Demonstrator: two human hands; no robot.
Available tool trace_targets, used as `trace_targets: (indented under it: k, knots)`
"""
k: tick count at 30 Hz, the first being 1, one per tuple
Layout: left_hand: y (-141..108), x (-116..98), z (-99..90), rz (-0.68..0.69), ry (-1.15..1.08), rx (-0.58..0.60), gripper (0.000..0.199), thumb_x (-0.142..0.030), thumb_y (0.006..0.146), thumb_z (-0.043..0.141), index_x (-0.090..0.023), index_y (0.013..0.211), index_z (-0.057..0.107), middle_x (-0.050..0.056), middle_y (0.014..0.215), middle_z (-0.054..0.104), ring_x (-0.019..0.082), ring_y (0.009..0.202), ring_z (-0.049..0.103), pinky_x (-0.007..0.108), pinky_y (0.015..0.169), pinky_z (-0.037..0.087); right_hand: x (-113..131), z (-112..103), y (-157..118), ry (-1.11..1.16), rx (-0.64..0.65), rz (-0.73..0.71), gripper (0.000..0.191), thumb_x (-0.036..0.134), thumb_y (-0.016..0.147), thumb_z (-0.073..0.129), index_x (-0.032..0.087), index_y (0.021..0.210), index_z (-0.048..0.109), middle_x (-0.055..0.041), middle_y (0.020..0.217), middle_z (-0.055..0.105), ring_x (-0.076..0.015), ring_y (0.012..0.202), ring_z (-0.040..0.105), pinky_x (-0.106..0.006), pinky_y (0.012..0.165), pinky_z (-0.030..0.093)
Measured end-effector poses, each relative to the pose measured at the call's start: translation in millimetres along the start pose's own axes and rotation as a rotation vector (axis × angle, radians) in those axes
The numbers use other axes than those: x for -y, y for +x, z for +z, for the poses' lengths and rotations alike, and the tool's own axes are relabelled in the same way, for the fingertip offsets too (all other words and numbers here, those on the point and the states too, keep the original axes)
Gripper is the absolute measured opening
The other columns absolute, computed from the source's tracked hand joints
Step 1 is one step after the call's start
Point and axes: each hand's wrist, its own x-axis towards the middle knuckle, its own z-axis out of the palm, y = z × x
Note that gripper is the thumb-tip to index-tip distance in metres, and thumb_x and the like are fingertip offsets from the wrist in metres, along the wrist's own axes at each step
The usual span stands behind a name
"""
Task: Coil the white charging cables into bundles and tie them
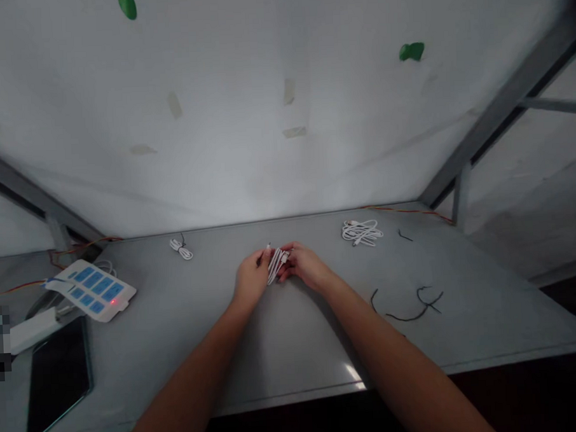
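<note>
Between my two hands, over the middle of the grey table (293, 330), is a folded white charging cable (275, 266). My left hand (250, 278) grips its left side, with a plug end sticking up by the thumb and something small and dark at the fingers. The fingers of my right hand (307, 266) curl around the cable's right side, near another plug. A tied bundle of white cable (181, 248) lies at the back left. Back right rests a loosely coiled white cable (362, 232). Several black twist ties (416, 315) are scattered to the right of my right forearm.
At the left sit a white power strip (93, 289) with blue sockets and a red light, a white box-like object (33, 330) and a dark tablet (60, 377). A white wall (248, 173) rises behind the table. Metal frame posts (497, 98) slant along both sides.
</note>
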Motion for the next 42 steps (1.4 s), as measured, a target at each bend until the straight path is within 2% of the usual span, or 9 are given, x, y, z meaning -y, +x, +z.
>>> trace_targets:
  k: [5,9,16,22,28,31,36,39,42]
  knots:
    - [0,-9,-2.3,-0.033,-0.319,-0.041,0.037,-0.056,0.084,0.070,-0.022,0.094,0.083,0.006,0.093,0.077,0.021,0.087,0.070,0.031,0.078,0.052,-2,11,3,0.139,0.052,-0.030,0.031,0.046,0.096,0.050,0.020,0.083,0.058,-0.0032,0.068,0.065,-0.0182,0.057,0.064,-0.031,0.049,0.057]
    - [-2,-16,-2.0,0.048,-0.370,-0.058,0.028,-0.051,0.077,0.079,-0.024,0.085,0.083,0.006,0.094,0.075,0.019,0.088,0.069,0.030,0.080,0.055,-3,13,1,0.130,0.052,-0.119,0.039,0.059,0.089,0.066,0.022,0.085,0.056,-0.0001,0.068,0.065,-0.0164,0.055,0.062,-0.028,0.045,0.054]
    - [-1,-15,-1.0,0.072,-0.249,-0.092,0.038,-0.054,0.089,0.067,-0.020,0.102,0.078,0.008,0.100,0.075,0.020,0.091,0.069,0.031,0.084,0.054,-8,11,4,0.001,-0.107,-0.200,0.036,0.056,0.094,0.063,0.022,0.084,0.054,0.0020,0.062,0.062,-0.0139,0.048,0.058,-0.025,0.043,0.049]
    - [-5,-15,4.5,-0.046,-0.220,0.075,0.059,-0.065,0.098,0.041,-0.017,0.124,0.064,-0.001,0.064,0.062,0.014,0.051,0.053,0.026,0.054,0.041,-3,11,7,-0.131,-0.296,-0.182,0.031,0.051,0.102,0.049,0.024,0.086,0.047,0.0015,0.066,0.062,-0.0135,0.051,0.058,-0.025,0.049,0.050]
    - [-6,-15,-6.2,0.006,-0.034,0.063,0.049,-0.060,0.099,0.041,-0.019,0.095,0.068,-0.001,0.061,0.055,0.016,0.056,0.052,0.026,0.056,0.037,28,-18,-37,-0.973,-0.369,-0.332,0.012,0.031,0.090,0.066,0.020,0.088,0.061,-0.0093,0.094,0.070,-0.0214,0.088,0.063,-0.031,0.078,0.049]
    - [-5,-12,-8.4,-0.031,-0.028,0.041,0.048,-0.059,0.099,0.041,-0.019,0.095,0.067,-0.001,0.062,0.054,0.016,0.057,0.052,0.026,0.057,0.036,41,-59,-80,-1.342,-0.531,-0.188,0.013,0.024,0.078,0.077,0.019,0.081,0.065,-0.0165,0.097,0.070,-0.0290,0.095,0.065,-0.035,0.077,0.046]
    - [-4,-13,-7.1,-0.026,-0.031,0.052,0.047,-0.057,0.099,0.042,-0.019,0.090,0.067,-0.002,0.059,0.051,0.015,0.054,0.048,0.026,0.055,0.034,40,-114,-127,-1.485,-0.581,0.214,0.020,0.028,0.067,0.085,0.020,0.072,0.068,-0.0134,0.074,0.068,-0.0319,0.086,0.070,-0.034,0.067,0.044]
    - [-6,-17,-7.8,-0.010,-0.024,0.065,0.046,-0.057,0.099,0.042,-0.019,0.088,0.066,-0.003,0.056,0.049,0.015,0.052,0.046,0.026,0.055,0.033,32,-112,-125,-1.475,-0.488,0.260,0.015,0.027,0.069,0.082,0.021,0.070,0.069,-0.0105,0.067,0.068,-0.0279,0.075,0.070,-0.032,0.061,0.043]
    - [-6,-19,-8.8,-0.021,-0.050,0.063,0.047,-0.058,0.098,0.042,-0.019,0.089,0.066,-0.003,0.055,0.049,0.014,0.051,0.046,0.026,0.054,0.032,24,-88,-105,-1.418,-0.332,0.189,0.012,0.021,0.070,0.078,0.022,0.066,0.067,-0.0075,0.060,0.065,-0.0251,0.070,0.069,-0.030,0.059,0.042]
